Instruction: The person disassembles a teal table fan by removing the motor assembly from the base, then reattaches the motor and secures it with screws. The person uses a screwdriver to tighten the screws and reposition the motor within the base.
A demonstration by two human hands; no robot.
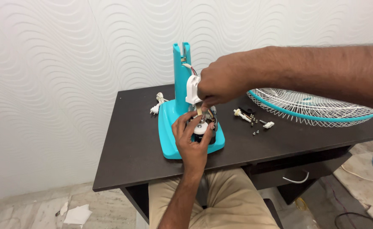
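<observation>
Left hand: your left hand (193,138) comes up from below and cups the fan motor (202,129), fingers (181,123) curled closed around its left side and thumb side pressed against the right.
Right hand: your right hand (220,82) reaches in from the right, above the motor, with its fingers pinched narrow on a small tan piece (199,111) just over the motor's top; what that piece is cannot be told.
Fan motor: it sits on the turquoise fan base (169,144), dark in body with a white round cap on top, close to the foot of the column.
Column: the turquoise column (181,76) stands upright from the back of the base, and a white plastic bracket (192,91) with thin wires hangs at its right side, touching your right hand.
Worktop: the dark brown worktop (127,144) carries the base near its middle.
Plug and cord: a white plug with cord (156,106) lies just left of the base, towards the back.
Small parts: a white shaft piece (242,115), a small white clip (269,124) and a few screws (254,132) lie loose to the right of the base, well apart from your hands.
Fan guard: a white wire fan guard (309,108) with a turquoise rim lies flat on the right end of the worktop, under your right forearm.
Floor: a crumpled white paper (78,214) lies on the floor at lower left.
</observation>
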